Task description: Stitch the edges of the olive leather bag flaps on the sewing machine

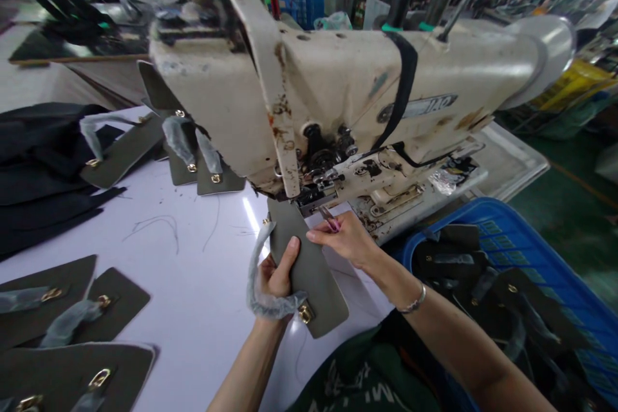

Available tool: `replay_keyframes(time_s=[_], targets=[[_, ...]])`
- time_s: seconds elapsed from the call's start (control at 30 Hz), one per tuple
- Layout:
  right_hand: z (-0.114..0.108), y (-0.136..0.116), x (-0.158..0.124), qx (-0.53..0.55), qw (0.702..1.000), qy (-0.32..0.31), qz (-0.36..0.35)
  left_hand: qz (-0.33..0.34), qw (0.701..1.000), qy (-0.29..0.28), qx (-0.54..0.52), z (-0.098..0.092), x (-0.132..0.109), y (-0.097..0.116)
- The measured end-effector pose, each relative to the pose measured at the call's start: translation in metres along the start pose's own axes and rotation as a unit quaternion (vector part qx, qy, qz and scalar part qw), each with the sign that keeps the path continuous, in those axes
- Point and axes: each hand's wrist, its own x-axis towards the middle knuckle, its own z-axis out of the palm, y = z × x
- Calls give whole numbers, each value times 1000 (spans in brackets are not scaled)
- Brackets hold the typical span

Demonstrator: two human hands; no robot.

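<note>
My left hand (276, 273) grips an olive-grey leather flap (309, 270) by its left edge, thumb on top. The flap has a gold buckle (304, 314) near its lower end and a foam-wrapped strap (263, 296) looping round my wrist. Its far end lies under the head of a cream sewing machine (347, 90). My right hand (344, 238) is closed on small thread snips (329, 219), their tips pointing up towards the needle area at the flap's top edge. A bracelet sits on my right wrist.
Several more grey flaps with gold buckles lie on the white table (193, 283), at the lower left (72, 315) and behind the machine (193, 161). Dark fabric is piled at the left (38, 167). A blue crate (521, 257) holding dark pieces stands to my right.
</note>
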Motion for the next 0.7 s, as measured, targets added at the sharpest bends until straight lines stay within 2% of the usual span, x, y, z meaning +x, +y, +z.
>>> replay_keyframes(time_s=[0.2, 0.7], targets=[[0, 4, 2, 6, 1000, -8, 0, -24, 997, 47, -54, 13, -10, 12], [5, -10, 25, 48, 999, 7, 11, -12, 997, 36, -67, 18, 7, 20]])
